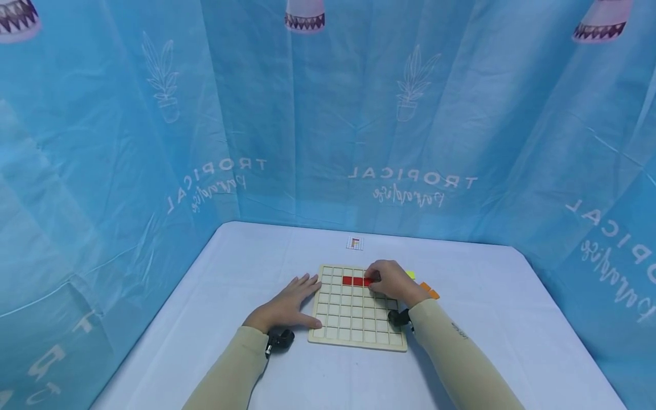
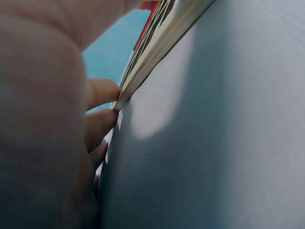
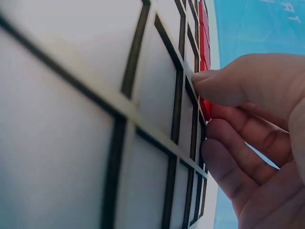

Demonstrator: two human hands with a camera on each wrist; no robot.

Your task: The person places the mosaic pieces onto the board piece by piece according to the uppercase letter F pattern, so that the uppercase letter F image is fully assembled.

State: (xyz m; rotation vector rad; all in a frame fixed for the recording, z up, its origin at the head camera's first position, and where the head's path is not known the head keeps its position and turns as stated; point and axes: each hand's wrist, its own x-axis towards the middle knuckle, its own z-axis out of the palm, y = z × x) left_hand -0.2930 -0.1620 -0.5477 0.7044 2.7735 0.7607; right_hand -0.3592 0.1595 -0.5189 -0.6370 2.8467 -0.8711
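A pale wooden grid board (image 1: 353, 335) lies on the table, with red square tiles (image 1: 352, 281) in a row near its far side. My right hand (image 1: 393, 282) is over the row's right end, pinching a red tile (image 3: 206, 109) between thumb and fingers against the board, as the right wrist view shows. Part of that tile is hidden by the fingers. At the board's left edge rests my left hand (image 1: 287, 304), fingers spread and thumb out. In the left wrist view its fingertips (image 2: 106, 91) touch the board's side.
Beyond the board lies a small printed grid card (image 1: 355, 243) with a coloured pattern. Right of the board, partly behind my right hand, are a yellow piece (image 1: 410, 274) and orange tiles (image 1: 429, 290). A blue curtain (image 1: 328, 114) surrounds the white-covered table (image 1: 246, 250).
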